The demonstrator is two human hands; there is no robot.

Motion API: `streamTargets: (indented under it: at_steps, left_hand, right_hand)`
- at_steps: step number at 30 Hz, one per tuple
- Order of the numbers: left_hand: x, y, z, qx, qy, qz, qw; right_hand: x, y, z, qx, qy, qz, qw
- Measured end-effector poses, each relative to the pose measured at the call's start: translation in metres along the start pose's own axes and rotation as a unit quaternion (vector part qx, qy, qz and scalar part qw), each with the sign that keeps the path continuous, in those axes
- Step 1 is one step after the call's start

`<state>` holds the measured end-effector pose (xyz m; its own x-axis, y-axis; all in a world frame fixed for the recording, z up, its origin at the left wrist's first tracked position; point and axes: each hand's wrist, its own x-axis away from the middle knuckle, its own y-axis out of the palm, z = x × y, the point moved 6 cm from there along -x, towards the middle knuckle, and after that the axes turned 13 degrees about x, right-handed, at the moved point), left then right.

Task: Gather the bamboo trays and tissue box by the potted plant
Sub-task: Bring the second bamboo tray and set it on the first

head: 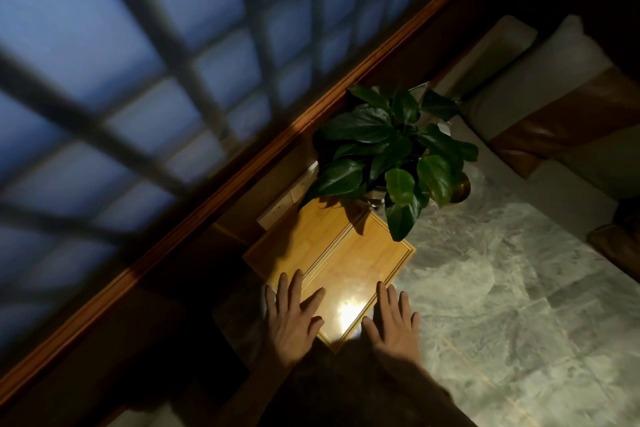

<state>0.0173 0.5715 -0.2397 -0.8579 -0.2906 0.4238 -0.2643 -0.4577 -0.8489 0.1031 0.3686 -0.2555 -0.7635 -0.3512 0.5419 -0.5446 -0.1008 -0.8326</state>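
Observation:
Two bamboo trays lie side by side on the marble tabletop [502, 288]. The near tray [360, 274] has a raised rim and a bright glare spot. The far tray [304, 236] lies partly under the leaves of the potted plant [391, 149]. A pale wooden tissue box [287, 204] sits behind the far tray, against the wall. My left hand [291, 319] rests flat with spread fingers at the near tray's left edge. My right hand [391, 322] lies flat with fingers apart at its right corner. Neither hand holds anything.
A wooden ledge [207, 184] runs diagonally under a gridded window [138, 62]. A cream and brown leather sofa [554, 107] stands at the upper right. A small brass pot [460, 187] sits beside the plant.

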Motion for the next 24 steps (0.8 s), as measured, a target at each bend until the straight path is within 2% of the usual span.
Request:
streamTargets:
  at_steps: [7,13,15,17,20,23,24]
  left_hand:
    - [0.000,0.003,-0.004,0.004,-0.021,-0.013,1.000]
    - [-0.002,-0.002,0.007,-0.029,-0.035,-0.110,0.993]
    - [0.002,-0.010,0.015,0.037,-0.062,-0.110,0.991]
    - [0.015,-0.015,0.018,0.086,-0.090,-0.075,0.989]
    - [0.036,-0.018,0.035,0.073,-0.037,-0.020,0.996]
    - [0.051,-0.014,0.045,-0.006,-0.009,-0.083,0.997]
    - [0.057,-0.020,0.050,-0.018,0.004,-0.073,0.997]
  right_hand:
    - [-0.005,-0.009,-0.004,0.046,0.002,-0.059,0.997]
    - [-0.006,-0.017,-0.006,0.035,-0.002,-0.116,0.993]
    - [-0.004,-0.021,-0.006,-0.002,0.000,-0.139,0.990]
    - [0.004,-0.026,-0.007,-0.021,0.003,-0.126,0.992]
    - [0.026,-0.025,-0.009,0.011,-0.019,-0.090,0.996]
    - [0.040,-0.019,-0.002,0.044,-0.038,-0.130,0.990]
    - [0.043,-0.023,0.000,0.046,-0.040,-0.140,0.988]
